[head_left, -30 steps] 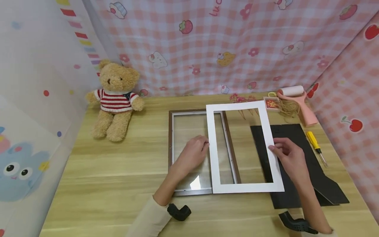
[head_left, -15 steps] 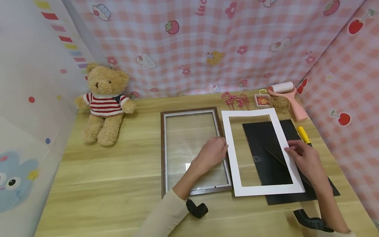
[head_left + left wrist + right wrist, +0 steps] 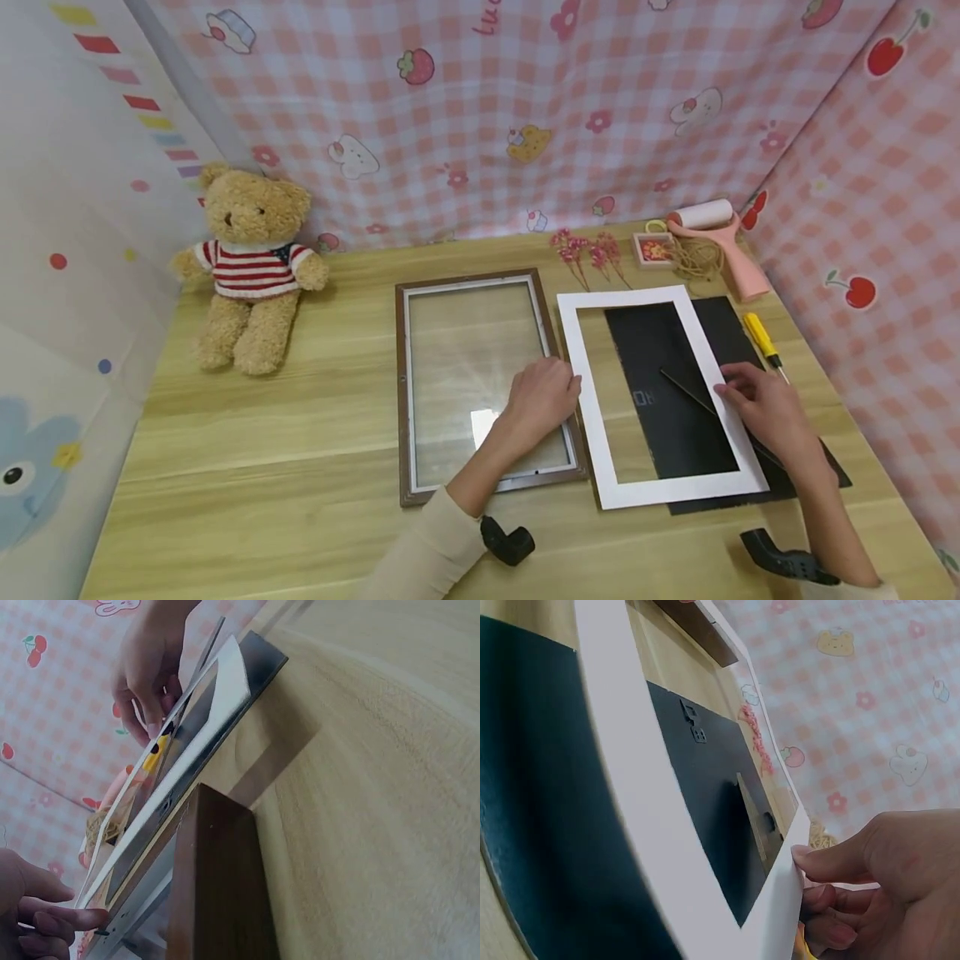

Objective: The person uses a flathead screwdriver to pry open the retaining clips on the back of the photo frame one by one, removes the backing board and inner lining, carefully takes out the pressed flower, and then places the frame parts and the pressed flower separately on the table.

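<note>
A white mat board [image 3: 589, 400] lies tilted over a black backing board [image 3: 667, 392] at the table's right. My left hand [image 3: 566, 387] pinches the mat's left edge, beside the right rail of a brown picture frame [image 3: 401, 383] with glass in it. My right hand [image 3: 726, 390] pinches the mat's right edge. In the right wrist view the thumb lies on top and the fingers curl beneath the mat [image 3: 630, 787], which is raised off the backing board [image 3: 705, 787]. The left wrist view shows my left hand [image 3: 56, 919] at the mat [image 3: 202, 727] edge, next to the frame [image 3: 217, 885].
A teddy bear [image 3: 247, 258] sits at the back left. Dried pink flowers [image 3: 588, 250], a small box [image 3: 651, 248], twine [image 3: 697, 260] and a pink lint roller [image 3: 720, 237] lie at the back right. A yellow screwdriver [image 3: 761, 337] lies right of the backing board. Patterned cloth walls surround the table.
Both hands have carried the mat board to the right, off the picture frame and onto the black backing board. The frame now lies uncovered.
</note>
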A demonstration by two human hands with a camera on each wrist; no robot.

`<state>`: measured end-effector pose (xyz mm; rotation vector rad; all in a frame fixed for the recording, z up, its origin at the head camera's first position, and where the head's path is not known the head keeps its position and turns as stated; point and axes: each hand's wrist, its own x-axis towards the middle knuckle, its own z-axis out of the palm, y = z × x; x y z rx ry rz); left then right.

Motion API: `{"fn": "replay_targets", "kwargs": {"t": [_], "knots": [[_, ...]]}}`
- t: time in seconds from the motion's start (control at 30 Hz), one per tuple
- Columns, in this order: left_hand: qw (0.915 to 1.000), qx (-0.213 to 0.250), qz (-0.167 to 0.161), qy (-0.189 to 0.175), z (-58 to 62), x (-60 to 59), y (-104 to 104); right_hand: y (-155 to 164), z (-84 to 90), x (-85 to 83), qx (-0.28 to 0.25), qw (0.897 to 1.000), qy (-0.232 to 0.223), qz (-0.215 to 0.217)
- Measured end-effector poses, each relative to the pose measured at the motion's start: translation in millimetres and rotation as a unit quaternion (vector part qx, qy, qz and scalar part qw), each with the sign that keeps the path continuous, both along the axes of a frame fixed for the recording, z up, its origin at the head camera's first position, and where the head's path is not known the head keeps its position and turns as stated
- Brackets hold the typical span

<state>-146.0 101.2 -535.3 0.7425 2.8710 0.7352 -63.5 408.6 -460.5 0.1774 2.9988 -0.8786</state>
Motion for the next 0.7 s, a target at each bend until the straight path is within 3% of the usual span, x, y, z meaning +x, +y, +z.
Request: {"fn": "replay_targets", "kwargs": {"t": [0.2, 0.3, 0.47, 0.53, 0.57, 0.7], "knots": [[0.9998, -0.007, 0.016, -0.006, 1.9, 5.0, 5, 3, 2.1, -1.4, 0.001, 1.000, -0.014, 0.008], [0.9994, -0.009, 0.027, 0.020, 8.5, 10.3, 6, 5, 5.2, -2.3, 0.002, 0.999, -0.036, 0.012], [0.9993, -0.007, 0.020, 0.031, 55.5, 26.4, -3, 8, 8.5, -2.0, 0.005, 0.998, -0.048, 0.027], [0.9995, -0.004, 0.015, 0.028, 65.4, 29.4, -5, 9, 8.7, -1.5, 0.007, 0.998, -0.048, 0.034], [0.9995, -0.002, 0.013, 0.030, 66.9, 30.3, -6, 9, 8.8, -1.3, 0.007, 0.998, -0.048, 0.037], [0.9991, 0.010, 0.004, 0.040, 52.8, 27.9, -7, 9, 8.8, -1.4, 0.009, 0.998, -0.051, 0.043]]}}
